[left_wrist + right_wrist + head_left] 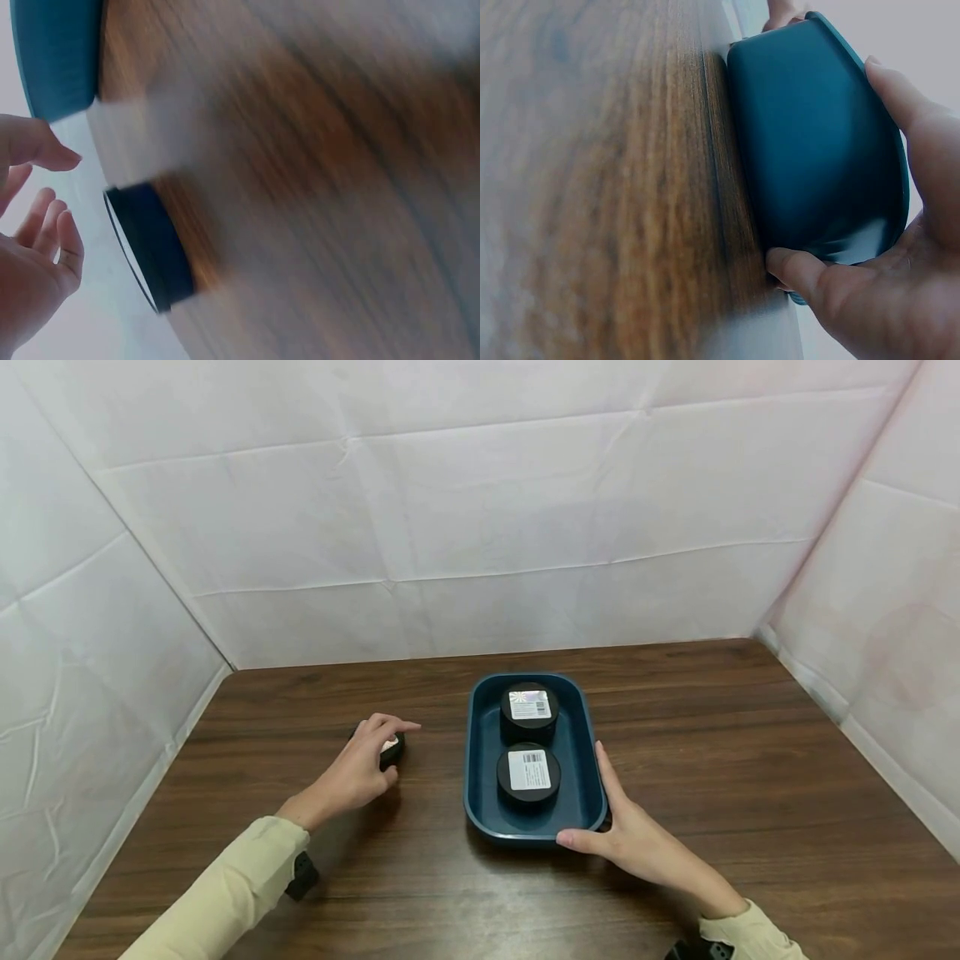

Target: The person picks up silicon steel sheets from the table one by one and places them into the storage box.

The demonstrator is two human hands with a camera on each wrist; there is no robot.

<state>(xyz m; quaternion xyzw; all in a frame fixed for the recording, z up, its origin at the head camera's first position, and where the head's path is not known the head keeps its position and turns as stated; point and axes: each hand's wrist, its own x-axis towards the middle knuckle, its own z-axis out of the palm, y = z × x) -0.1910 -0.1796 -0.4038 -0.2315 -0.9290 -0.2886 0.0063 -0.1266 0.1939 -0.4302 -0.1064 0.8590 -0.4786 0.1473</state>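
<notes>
A dark blue rectangular tray [486, 777] is on the wooden table, holding two black round tubs with white labels: a far tub [517, 727] and a near tub [517, 793]. My right hand [645, 843] grips the tray's near right corner, thumb at the front rim and fingers along the right side. To the tray's left, a third black round tub [395, 753] lies partly hidden behind my left hand [356, 772]. The left wrist view shows that lone tub [154, 247] apart from the loosely bent fingers.
Brown wooden table [720, 735] surrounds the tray. White sheeting [480, 510] rises behind the table's back edge and along both sides. A black strap device [302, 877] sits at the left wrist.
</notes>
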